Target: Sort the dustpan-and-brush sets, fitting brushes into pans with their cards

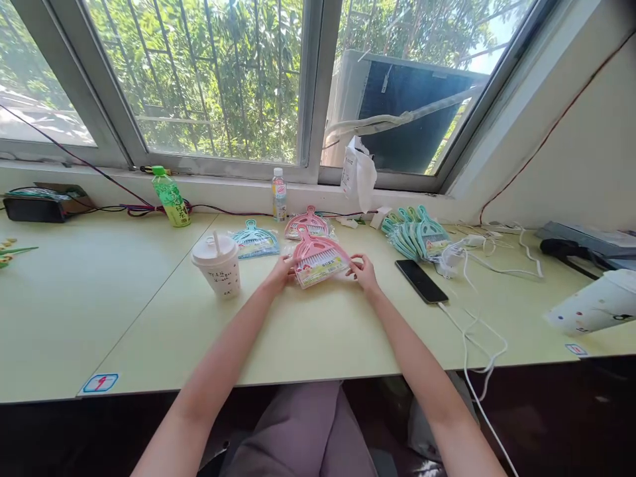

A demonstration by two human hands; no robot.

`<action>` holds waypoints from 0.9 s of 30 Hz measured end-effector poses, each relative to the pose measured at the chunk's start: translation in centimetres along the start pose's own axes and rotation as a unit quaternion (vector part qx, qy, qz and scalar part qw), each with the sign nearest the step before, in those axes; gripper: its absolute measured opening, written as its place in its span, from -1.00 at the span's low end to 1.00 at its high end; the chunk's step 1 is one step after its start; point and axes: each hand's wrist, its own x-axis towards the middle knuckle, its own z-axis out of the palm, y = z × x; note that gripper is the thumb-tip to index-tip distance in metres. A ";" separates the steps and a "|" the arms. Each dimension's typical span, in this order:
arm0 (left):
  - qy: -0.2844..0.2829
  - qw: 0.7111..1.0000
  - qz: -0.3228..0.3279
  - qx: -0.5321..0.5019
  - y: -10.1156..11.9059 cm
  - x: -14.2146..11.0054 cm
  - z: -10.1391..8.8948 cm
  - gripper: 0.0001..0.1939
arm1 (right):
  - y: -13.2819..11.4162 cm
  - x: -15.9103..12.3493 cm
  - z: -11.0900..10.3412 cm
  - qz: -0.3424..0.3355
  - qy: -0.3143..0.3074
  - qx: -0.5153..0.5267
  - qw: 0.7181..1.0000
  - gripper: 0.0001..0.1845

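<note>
Between my hands is a pink mini dustpan and brush set (318, 260) in clear wrapping, tilted up off the table. My left hand (283, 273) grips its left edge, and my right hand (364, 271) pinches its right corner. Just behind it lies a second pink dustpan set (309, 224), partly hidden. A blue dustpan set (256, 240) rests to the left, beyond my left hand. Over on the right, several wrapped green dustpan sets (416, 233) lie overlapped in a pile.
A lidded white cup (217, 266) stands left of my left arm. Green (170, 197) and clear (279, 195) bottles stand by the window. To the right are a black phone (421, 281), white cables (477, 324) and a white cup lying tilted (593, 305).
</note>
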 end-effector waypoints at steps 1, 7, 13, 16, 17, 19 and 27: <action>-0.022 1.000 0.002 -0.009 0.0 0.0 0.1 -0.46 | -0.2 -0.1 0.0 -0.010 -0.014 -0.014 1.000 -0.64; -0.032 0.994 0.103 -0.019 0.1 -0.4 0.4 -0.51 | -1.8 -1.1 -0.4 -0.202 0.099 -0.247 0.942 -0.48; -0.064 0.991 0.114 -0.037 0.0 -1.1 1.2 -0.49 | -2.9 -2.1 1.2 -0.273 -0.034 -0.274 0.922 -0.72; -0.086 0.988 0.122 -0.040 -0.1 -1.3 1.4 -0.49 | -2.0 -1.9 2.1 -0.191 -0.086 -0.235 0.949 -0.77; -0.089 0.987 0.124 -0.046 -0.1 -1.3 1.5 -0.49 | -1.7 -1.7 2.2 -0.162 -0.086 -0.219 0.958 -0.75; -0.090 0.986 0.124 -0.061 -0.1 -1.3 1.6 -0.50 | -1.1 -1.4 2.1 -0.109 -0.073 -0.173 0.976 -0.72; -0.177 0.981 0.070 -0.033 0.1 -1.8 1.3 -0.42 | -0.7 -0.5 1.6 0.024 -0.035 0.071 0.997 -0.56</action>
